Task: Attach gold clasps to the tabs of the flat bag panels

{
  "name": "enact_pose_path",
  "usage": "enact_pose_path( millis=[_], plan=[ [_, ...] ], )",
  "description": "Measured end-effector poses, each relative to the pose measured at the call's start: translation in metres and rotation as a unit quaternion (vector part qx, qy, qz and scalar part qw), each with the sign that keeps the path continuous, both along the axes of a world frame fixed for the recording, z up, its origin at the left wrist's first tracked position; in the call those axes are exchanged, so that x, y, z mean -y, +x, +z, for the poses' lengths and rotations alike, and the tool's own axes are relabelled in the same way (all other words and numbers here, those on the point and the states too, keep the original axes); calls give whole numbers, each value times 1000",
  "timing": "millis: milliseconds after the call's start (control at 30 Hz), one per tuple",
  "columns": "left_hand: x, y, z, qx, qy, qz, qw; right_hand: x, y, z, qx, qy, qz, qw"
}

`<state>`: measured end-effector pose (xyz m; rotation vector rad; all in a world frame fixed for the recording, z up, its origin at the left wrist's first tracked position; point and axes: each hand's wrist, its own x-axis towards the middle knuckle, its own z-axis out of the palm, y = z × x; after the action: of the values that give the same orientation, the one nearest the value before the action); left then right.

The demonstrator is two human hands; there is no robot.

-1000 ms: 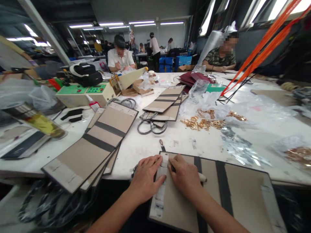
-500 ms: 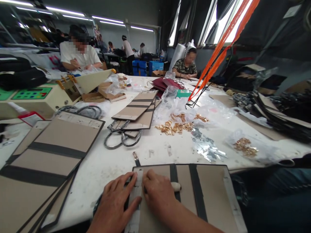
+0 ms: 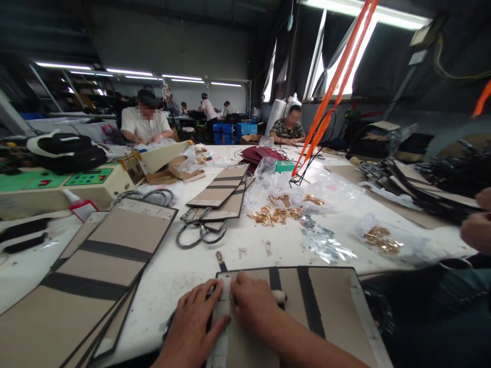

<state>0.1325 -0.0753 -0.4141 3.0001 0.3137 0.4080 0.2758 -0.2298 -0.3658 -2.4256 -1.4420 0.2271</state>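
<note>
A beige bag panel with black edging and two black bands lies flat in front of me. Across its left end my left hand rests with the fingers stretched out, pressing on the pale strip there. My right hand is closed just beside that strip. From its fist sticks out the rounded end of a pale-handled tool; the working tip is hidden under the fingers. A short black strap with a metal buckle juts from the panel's far left corner.
Stacked panels lie at left, more panels with loop handles further back. Gold fittings, silver metal plates and bagged gold pieces lie beyond. Orange straps hang down. Another person's hand shows at right.
The camera view has tilted up and shifted slightly left. Another person's hand has come into view at right. Both my hands keep their places on the panel.
</note>
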Motion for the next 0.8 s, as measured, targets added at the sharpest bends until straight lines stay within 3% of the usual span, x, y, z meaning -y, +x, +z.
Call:
enact_pose_path(
  millis=[200, 433, 533, 633, 800],
  plan=[
    [1, -4, -4, 10, -24, 25, 999, 41, 39, 11, -21, 65, -106, 992],
    [5, -2, 3, -6, -59, 32, 998, 151, 155, 0, 1, 10, -299, 954],
    [3, -2, 0, 8, -51, 27, 998, 189, 187, -12, 11, -28, -350, 936],
    [0, -1, -6, 13, -41, 21, 999, 206, 199, -24, 7, -53, -353, 934],
    [-2, 0, -11, 10, -31, 18, 999, 204, 201, -33, 20, -80, -357, 931]
  ],
)
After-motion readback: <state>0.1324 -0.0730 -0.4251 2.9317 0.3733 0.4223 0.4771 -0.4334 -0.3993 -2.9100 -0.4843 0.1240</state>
